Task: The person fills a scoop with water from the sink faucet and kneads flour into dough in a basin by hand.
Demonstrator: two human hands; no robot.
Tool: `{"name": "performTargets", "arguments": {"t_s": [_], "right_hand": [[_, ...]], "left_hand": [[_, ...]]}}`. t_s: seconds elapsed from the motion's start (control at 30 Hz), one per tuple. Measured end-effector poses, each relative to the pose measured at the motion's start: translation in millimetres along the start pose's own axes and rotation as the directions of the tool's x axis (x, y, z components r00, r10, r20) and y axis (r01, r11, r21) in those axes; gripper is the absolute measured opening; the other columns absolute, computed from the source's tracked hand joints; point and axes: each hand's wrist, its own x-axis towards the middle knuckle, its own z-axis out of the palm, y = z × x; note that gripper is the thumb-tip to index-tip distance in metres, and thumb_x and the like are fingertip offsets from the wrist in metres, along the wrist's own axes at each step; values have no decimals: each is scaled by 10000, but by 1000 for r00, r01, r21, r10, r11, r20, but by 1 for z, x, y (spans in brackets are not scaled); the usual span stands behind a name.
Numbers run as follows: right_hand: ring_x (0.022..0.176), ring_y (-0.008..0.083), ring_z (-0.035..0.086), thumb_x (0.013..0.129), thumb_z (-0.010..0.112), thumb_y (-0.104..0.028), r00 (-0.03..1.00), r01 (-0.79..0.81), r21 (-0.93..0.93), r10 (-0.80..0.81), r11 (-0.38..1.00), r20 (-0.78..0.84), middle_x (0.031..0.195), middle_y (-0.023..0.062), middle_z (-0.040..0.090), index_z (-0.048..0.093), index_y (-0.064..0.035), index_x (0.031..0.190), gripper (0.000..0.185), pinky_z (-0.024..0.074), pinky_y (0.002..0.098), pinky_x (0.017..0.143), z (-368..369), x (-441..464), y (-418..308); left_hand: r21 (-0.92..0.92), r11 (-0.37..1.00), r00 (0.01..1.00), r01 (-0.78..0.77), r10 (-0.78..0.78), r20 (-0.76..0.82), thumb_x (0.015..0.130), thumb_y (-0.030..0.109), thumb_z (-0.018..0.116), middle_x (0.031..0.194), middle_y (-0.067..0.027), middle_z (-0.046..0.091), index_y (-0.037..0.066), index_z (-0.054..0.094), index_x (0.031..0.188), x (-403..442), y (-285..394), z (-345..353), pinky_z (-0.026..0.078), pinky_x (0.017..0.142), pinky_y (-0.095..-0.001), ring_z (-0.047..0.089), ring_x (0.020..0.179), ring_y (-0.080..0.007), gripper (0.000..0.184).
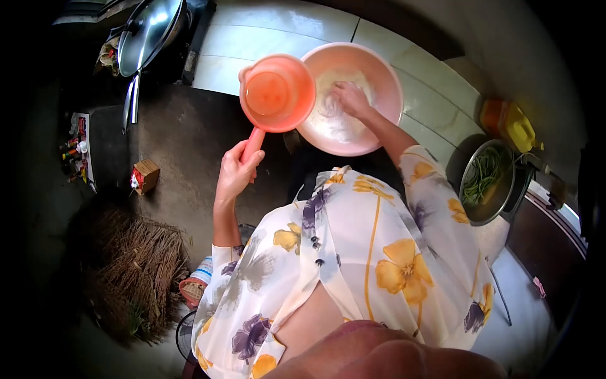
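Observation:
My left hand (237,169) is closed around the handle of an orange-pink plastic dipper (282,117). The dipper is level beside the basin's left rim, and a little clear liquid seems to lie in its bottom. A pale pink plastic basin (386,82) rests on the tiled counter. My right hand (351,99) reaches into it, fingers down in a whitish, wet-looking mass (329,114). Blur and the mass hide the fingertips, so I cannot tell how the fingers are bent.
A pan (150,38) with a glass lid sits on the stove at upper left. At right stand a metal bowl (470,205) of green stalks and a yellow container (519,128). Dry straw (136,271) and a small cardboard box (149,175) lie at left.

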Motion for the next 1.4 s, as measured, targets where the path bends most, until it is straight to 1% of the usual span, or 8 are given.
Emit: {"name": "performTargets", "arguments": {"t_s": [0.07, 0.4, 0.5, 0.57, 0.67, 0.9, 1.17, 1.4], "right_hand": [[1114, 363, 588, 861, 604, -173, 913, 252, 95, -204, 963, -354, 1229, 92, 636, 724, -165, 1095, 263, 506, 564, 906, 18, 38, -6], [1185, 344, 567, 787, 667, -107, 977, 73, 114, -94, 991, 194, 1150, 99, 637, 751, -241, 1050, 306, 470, 609, 976, 10, -45, -22], [1068, 382, 606, 847, 642, -146, 986, -167, 49, 165, 985, 37, 1117, 130, 638, 726, -189, 1075, 246, 509, 538, 907, -17, -7, -19], [1055, 386, 616, 885, 586, -179, 942, 176, 192, -108, 965, -319, 1155, 160, 642, 709, -132, 1062, 221, 519, 527, 872, 3, 11, -11], [994, 398, 653, 849, 598, -114, 947, -122, 86, 90, 989, 309, 1050, 198, 698, 720, -108, 1005, 198, 520, 514, 855, 5, 0, -22], [1143, 407, 593, 830, 611, -123, 974, 130, 179, -92, 975, -206, 1273, 165, 632, 658, -169, 1245, 420, 497, 546, 950, 6, 9, 0], [1099, 409, 587, 811, 624, -137, 891, 249, 31, -242, 968, 383, 1171, 166, 650, 692, -148, 1120, 316, 510, 520, 928, 10, -23, -5], [1077, 379, 623, 817, 608, -90, 974, 179, 177, -149, 968, -173, 1204, 178, 643, 714, -124, 1100, 305, 516, 485, 930, 24, 31, -26]], "left_hand": [[71, 997, 1000, 17, -16, -14, 892, 215, 728, 670, -33, 611, -24, 671, 1120, -1, 2, -3, 465, 470, -271, 574, 525, -92, 335], [279, 958, 998, -64, 67, -2, 895, 228, 740, 669, -10, 595, -21, 658, 1186, -4, 11, -15, 452, 458, -254, 559, 517, -72, 392], [237, 972, 1000, -9, 11, -6, 907, 230, 731, 664, 2, 583, -16, 661, 1170, -4, 5, -16, 447, 453, -250, 545, 509, -69, 367], [172, 985, 1000, 21, -17, -23, 900, 227, 724, 670, -22, 616, -8, 677, 1133, 2, -4, -14, 467, 475, -276, 581, 531, -101, 334], [82, 997, 1000, 7, -9, 20, 909, 211, 713, 650, -2, 595, -6, 676, 1117, 7, -9, -12, 446, 436, -256, 553, 491, -81, 303], [-123, 992, 998, -19, 26, 54, 915, 226, 722, 681, 4, 582, -1, 656, 1062, 6, -22, -2, 433, 427, -239, 540, 497, -66, 278], [-279, 960, 999, 34, -26, 34, 918, 253, 731, 706, 9, 576, -13, 641, 1113, 1, -26, 12, 425, 428, -225, 529, 492, -60, 342], [-272, 961, 999, 46, -40, 25, 914, 225, 722, 699, 0, 583, -26, 649, 1096, -2, -28, 13, 443, 432, -230, 542, 498, -65, 319]]}}
